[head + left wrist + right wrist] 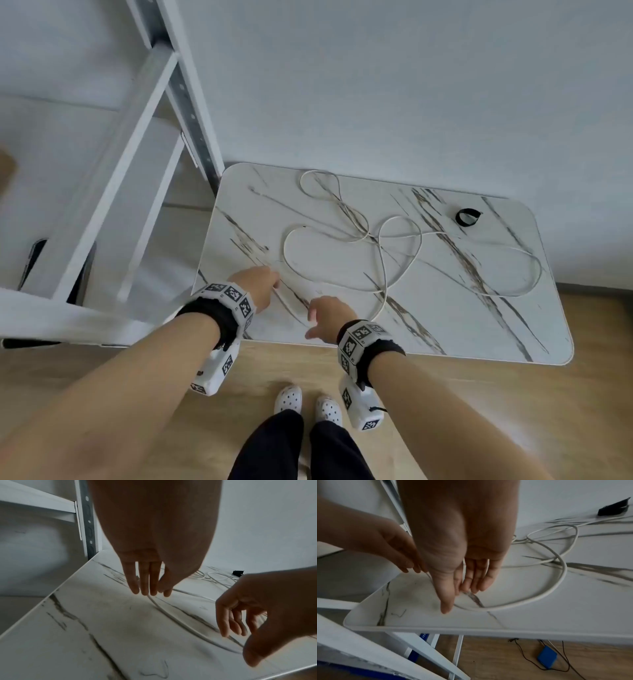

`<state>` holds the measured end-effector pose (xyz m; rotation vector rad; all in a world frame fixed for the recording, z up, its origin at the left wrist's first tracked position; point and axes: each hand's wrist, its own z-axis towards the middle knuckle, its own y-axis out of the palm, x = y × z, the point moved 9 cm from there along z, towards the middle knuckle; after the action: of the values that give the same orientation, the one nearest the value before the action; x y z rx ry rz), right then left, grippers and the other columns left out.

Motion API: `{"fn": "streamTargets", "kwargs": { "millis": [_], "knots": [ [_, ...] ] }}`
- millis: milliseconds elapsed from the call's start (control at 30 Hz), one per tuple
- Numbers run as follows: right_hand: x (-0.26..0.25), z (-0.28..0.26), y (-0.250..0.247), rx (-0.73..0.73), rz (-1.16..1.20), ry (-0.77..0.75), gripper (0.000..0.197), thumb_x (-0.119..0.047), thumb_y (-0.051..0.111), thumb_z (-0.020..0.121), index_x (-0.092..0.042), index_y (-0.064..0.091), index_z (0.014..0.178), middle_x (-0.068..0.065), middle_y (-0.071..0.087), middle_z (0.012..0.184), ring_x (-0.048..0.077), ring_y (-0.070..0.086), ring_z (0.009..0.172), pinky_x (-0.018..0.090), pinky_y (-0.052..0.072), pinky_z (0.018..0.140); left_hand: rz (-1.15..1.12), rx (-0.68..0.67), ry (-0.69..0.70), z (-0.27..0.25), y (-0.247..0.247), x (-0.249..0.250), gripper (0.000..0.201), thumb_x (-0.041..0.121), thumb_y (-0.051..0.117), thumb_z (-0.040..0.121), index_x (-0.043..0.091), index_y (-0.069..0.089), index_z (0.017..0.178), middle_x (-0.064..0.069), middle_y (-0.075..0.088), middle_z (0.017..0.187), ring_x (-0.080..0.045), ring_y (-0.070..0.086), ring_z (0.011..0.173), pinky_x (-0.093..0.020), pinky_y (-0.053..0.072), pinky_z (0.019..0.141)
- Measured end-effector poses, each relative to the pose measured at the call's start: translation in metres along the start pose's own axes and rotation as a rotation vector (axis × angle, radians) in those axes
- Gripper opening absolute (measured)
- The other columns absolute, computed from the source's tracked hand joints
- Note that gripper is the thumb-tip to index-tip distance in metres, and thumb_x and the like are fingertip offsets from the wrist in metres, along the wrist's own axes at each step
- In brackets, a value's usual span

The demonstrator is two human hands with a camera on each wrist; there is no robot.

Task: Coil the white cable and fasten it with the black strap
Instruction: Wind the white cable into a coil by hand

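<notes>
A long white cable (383,260) sprawls in loose loops over the marble-patterned table (479,329). The black strap (467,217), curled into a ring, lies near the table's far right edge, apart from the cable; it also shows in the right wrist view as the strap (612,509). My left hand (270,281) reaches down at the near left, and its straight fingertips (145,593) touch the cable (171,615) where it curves toward me. My right hand (313,318) hovers just to the right with relaxed fingers (476,582) over the same loop (539,595), holding nothing.
A white metal shelf frame (144,137) stands against the table's left side. A pale wall runs behind the table. Below the near edge is wooden floor with my feet in white clogs (289,399), and a blue pad (547,657) with thin black wires.
</notes>
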<state>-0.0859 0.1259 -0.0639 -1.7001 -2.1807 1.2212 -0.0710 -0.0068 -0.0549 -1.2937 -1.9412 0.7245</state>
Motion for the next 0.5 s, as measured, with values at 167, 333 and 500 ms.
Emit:
{"fn": "streamTargets", "kwargs": {
  "millis": [167,333,500],
  "knots": [
    [0.011,0.009,0.016,-0.001,-0.087,0.045,0.022,-0.009,0.060,0.083,-0.014,0.061,0.105,0.008,0.063,0.113,0.029,0.062,0.100,0.040,0.053,0.086,-0.014,-0.051,-0.002,0.003,0.008,-0.008,0.049,-0.007,0.036,0.088,0.016,0.050,0.129,-0.008,0.052,0.128,-0.027,0.054,0.112,-0.034,0.046,0.092],
    [0.013,0.015,0.021,0.025,-0.170,0.050,0.017,-0.007,0.050,0.086,-0.008,0.064,0.096,0.011,0.066,0.104,0.031,0.064,0.091,0.040,0.054,0.078,-0.017,-0.047,0.012,0.003,0.010,-0.010,0.052,-0.009,0.038,0.087,0.017,0.050,0.129,-0.008,0.051,0.130,-0.027,0.054,0.113,-0.036,0.047,0.093],
    [0.008,0.004,0.009,-0.018,-0.052,0.000,0.017,-0.013,0.046,0.091,-0.009,0.057,0.103,0.013,0.064,0.109,0.033,0.061,0.096,0.044,0.052,0.086,0.004,-0.043,0.069,-0.001,0.006,0.004,0.056,-0.011,0.043,0.083,0.018,0.048,0.131,-0.006,0.048,0.133,-0.025,0.052,0.115,-0.036,0.046,0.094]
  ]
}}
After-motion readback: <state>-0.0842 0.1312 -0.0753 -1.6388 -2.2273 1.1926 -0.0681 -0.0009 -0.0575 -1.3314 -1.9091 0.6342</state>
